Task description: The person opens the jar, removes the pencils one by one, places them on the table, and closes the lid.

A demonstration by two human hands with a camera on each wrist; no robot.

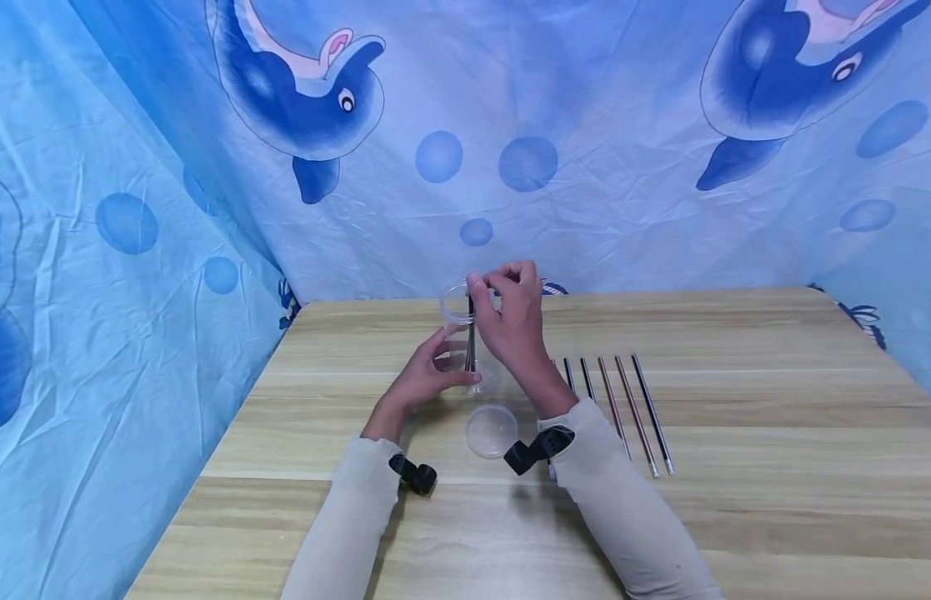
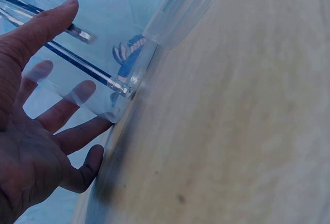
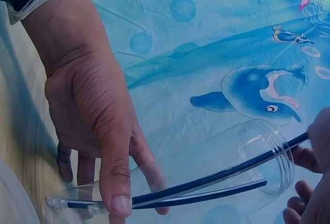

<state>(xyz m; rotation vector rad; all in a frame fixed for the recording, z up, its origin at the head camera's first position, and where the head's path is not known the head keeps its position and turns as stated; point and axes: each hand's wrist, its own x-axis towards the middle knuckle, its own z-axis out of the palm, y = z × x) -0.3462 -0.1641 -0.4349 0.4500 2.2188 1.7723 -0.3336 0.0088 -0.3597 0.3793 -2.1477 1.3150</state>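
A clear plastic jar [image 3: 221, 149] stands upright and uncapped on the table. My left hand [image 1: 423, 381] grips its lower part, thumb on one side and fingers round the other. With thumb and fingertips, my right hand [image 1: 513, 317] pinches the upper end of a dark striped pencil [image 3: 289, 144] at the jar's mouth. Most of that pencil is inside the jar, its eraser end [image 2: 81, 33] above the bottom. Another dark pencil [image 3: 242, 187] leans wholly inside, eraser end down on the jar's bottom. A round translucent lid [image 1: 491, 431] lies on the table in front of the jar.
Several dark and reddish-brown pencils [image 1: 633, 408] lie side by side to the right, partly hidden by my right forearm. Behind the wooden table [image 1: 773, 433] hangs a blue cloth [image 1: 623, 242] with dolphin prints, which also covers the left side.
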